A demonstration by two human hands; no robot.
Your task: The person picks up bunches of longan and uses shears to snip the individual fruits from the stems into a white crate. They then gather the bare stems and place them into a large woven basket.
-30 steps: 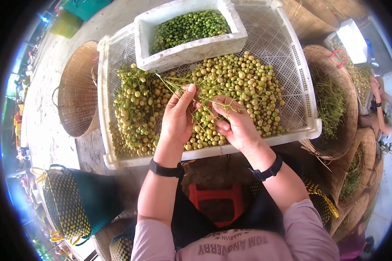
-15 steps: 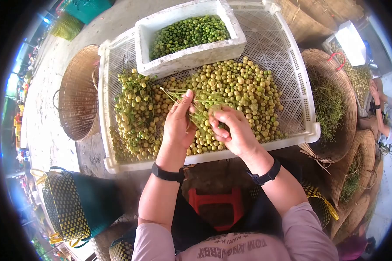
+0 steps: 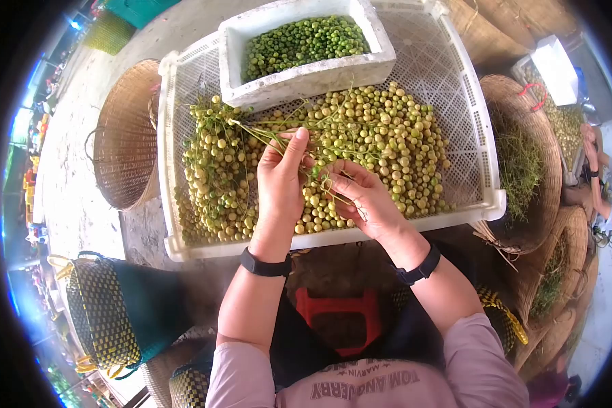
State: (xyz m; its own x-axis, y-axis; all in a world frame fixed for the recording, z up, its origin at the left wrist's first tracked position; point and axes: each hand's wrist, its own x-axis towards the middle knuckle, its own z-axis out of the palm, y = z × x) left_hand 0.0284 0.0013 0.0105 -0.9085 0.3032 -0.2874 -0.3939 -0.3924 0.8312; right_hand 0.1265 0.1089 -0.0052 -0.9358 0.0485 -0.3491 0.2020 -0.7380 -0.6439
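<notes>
My left hand point(image 3: 283, 178) is closed round a bunch of thin green stems point(image 3: 256, 130), thumb on top, the stem ends poking out to the upper left. On the near side of the bunch, my right hand point(image 3: 366, 198) has its fingers curled in on the thin sprigs, with a few twig ends hanging past them. Both hands hover over round yellow-green fruits point(image 3: 387, 136) heaped in a white plastic mesh tray point(image 3: 488, 153). At the left of the heap lie clusters of fruit on stems point(image 3: 214, 126).
A white foam box point(image 3: 306, 80) of small green fruits point(image 3: 306, 47) stands in the tray's far part. A wicker basket point(image 3: 126, 136) is at left, another basket point(image 3: 557, 170) of stripped stems at right. A checkered bag point(image 3: 102, 313) sits lower left. Another person's arm point(image 3: 595, 163) shows far right.
The right hand has shifted slightly down, and its twig ends now show below the fingers. My left hand still grips the stems. The view has shifted a little.
</notes>
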